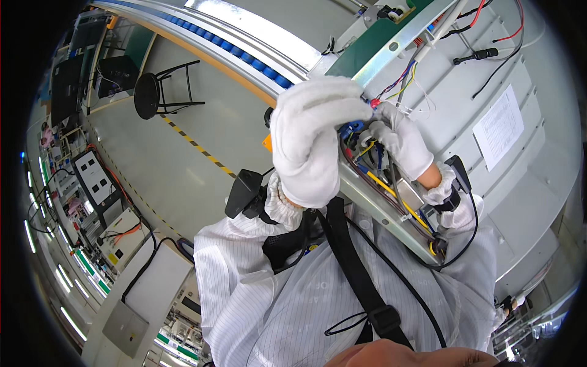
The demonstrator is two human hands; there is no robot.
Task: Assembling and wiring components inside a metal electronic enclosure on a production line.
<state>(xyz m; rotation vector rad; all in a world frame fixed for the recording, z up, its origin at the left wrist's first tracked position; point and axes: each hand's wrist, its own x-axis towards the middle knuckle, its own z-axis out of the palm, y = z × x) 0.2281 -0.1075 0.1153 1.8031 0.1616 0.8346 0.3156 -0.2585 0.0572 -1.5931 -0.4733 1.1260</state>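
Observation:
My left hand (313,137), in a white glove, reaches over the metal frame. Its fingers are bent together, with the tips by a small red piece (374,103) among the wires. From the other side my right hand (402,139), also gloved, meets it there with its fingers curled in. What either hand pinches is hidden by the gloves. Above the fingertips runs a bundle of thin coloured wires (402,79). Beneath the hands, blue connectors (351,129) and a yellow cable (382,183) lie in a narrow metal channel (367,199).
A pale ribbed panel (458,140) spreads to the right, bearing a printed sheet (499,127) and a loose black cable connector (476,56). Behind my left hand passes a conveyor rail with blue rollers (244,56). A black stool (148,96) stands on the floor at left.

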